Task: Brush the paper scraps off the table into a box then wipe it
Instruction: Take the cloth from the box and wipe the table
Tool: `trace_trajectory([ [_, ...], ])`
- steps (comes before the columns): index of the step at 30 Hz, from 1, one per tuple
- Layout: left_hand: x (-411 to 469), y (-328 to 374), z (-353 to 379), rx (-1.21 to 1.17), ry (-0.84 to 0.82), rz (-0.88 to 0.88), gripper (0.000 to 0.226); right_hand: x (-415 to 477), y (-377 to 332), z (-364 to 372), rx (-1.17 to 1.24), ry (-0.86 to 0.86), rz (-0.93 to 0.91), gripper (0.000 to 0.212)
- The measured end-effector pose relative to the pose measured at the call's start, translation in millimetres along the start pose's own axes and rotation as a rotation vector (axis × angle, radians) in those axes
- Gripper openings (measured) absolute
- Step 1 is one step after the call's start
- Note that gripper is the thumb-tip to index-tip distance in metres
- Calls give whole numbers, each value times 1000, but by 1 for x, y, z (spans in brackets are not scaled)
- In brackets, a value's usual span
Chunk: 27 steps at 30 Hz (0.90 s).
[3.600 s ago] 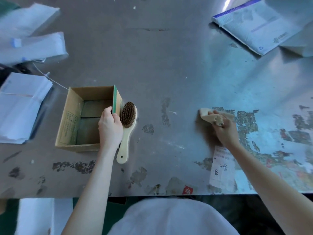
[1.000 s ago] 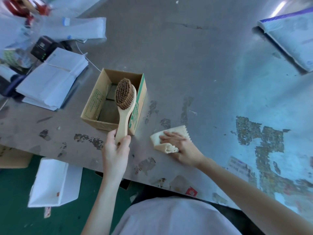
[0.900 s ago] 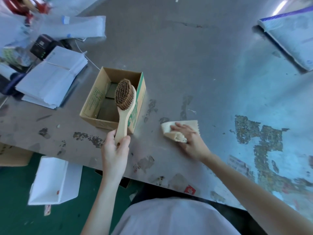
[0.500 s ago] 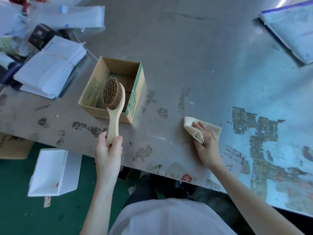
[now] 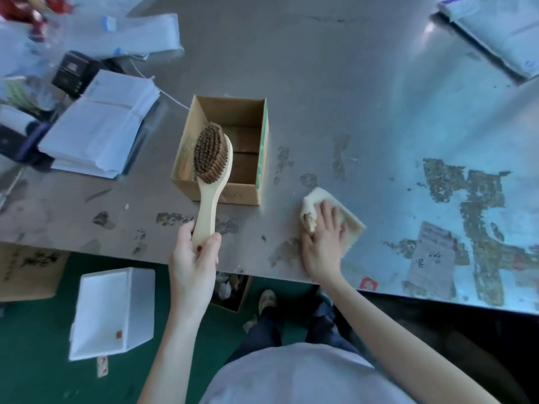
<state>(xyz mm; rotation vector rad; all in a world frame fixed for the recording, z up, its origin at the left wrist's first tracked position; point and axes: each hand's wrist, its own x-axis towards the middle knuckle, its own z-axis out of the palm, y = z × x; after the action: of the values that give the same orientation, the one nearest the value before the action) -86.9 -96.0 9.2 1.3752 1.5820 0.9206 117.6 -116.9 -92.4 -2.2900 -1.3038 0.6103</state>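
An open cardboard box with a green side stands on the worn grey metal table, near its front edge. My left hand grips the handle of a wooden brush, bristles up, its head held over the box's front left corner. My right hand presses flat on a folded beige cloth on the table just right of the box. A tiny white scrap lies left of the box.
A stack of white papers and clutter sit at the table's left. White bags lie at the back right. Old stuck labels mark the right front. On the green floor stand a white box and a cardboard carton.
My right hand has slid the cloth left and back toward the box after a sweep to the right. My left hand still holds the brush raised over the box.
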Motion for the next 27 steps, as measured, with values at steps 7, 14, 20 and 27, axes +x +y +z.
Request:
trace_trajectory([
  [7,1,-15,-49,-27,53,-20,31,-52,-82,60,4,-292,-408,58],
  [14,4,-23,-73,-57,116,-31,28,-57,-88,76,-178,-447,-854,61],
  [20,3,-24,-71,-55,90,-42,26,-45,-23,31,-414,-425,-1063,66],
  [27,3,-15,-43,-73,58,-21,19,-38,75,-45,-187,-156,-507,62],
])
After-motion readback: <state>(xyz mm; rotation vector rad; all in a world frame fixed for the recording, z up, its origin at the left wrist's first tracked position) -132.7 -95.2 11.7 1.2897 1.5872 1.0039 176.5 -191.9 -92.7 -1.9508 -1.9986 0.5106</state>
